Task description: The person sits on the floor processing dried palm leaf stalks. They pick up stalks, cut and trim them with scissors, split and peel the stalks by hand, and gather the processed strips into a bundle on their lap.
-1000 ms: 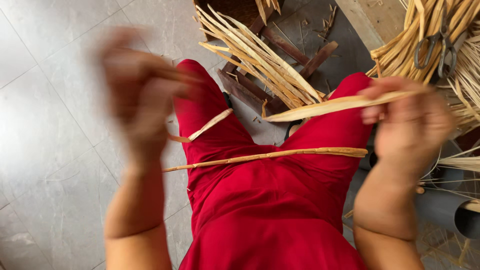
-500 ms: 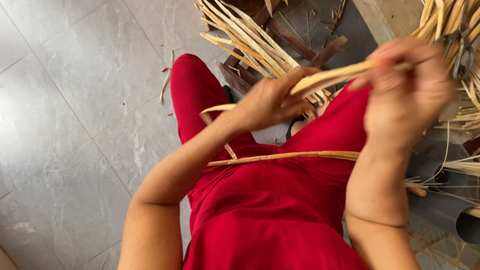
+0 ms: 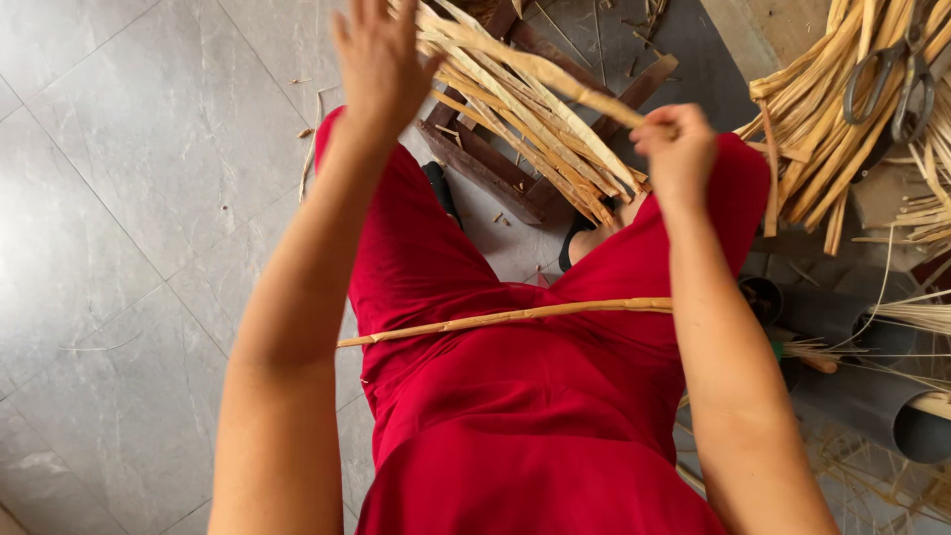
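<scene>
My right hand [image 3: 679,149] is closed around the near end of a long pale cane strip [image 3: 540,71], which runs up and to the left from it. My left hand [image 3: 381,61] is raised at the top of the view with its fingers spread, right beside the strip's far end; I see nothing gripped in it. A thicker cane stalk [image 3: 515,315] lies across my lap on the red garment [image 3: 515,416], and neither hand touches it.
A loose bundle of split strips [image 3: 535,149] lies over dark wooden pieces [image 3: 480,163] by my feet. At the right is a pile of cane [image 3: 812,129] with scissors [image 3: 892,79] on top. Grey pipes [image 3: 892,411] lie lower right. Grey floor tiles [image 3: 129,218] are on the left.
My left hand has run along the strip away from the right hand, up to its far end, and spread its fingers. The right hand has dropped a little, still holding the strip.
</scene>
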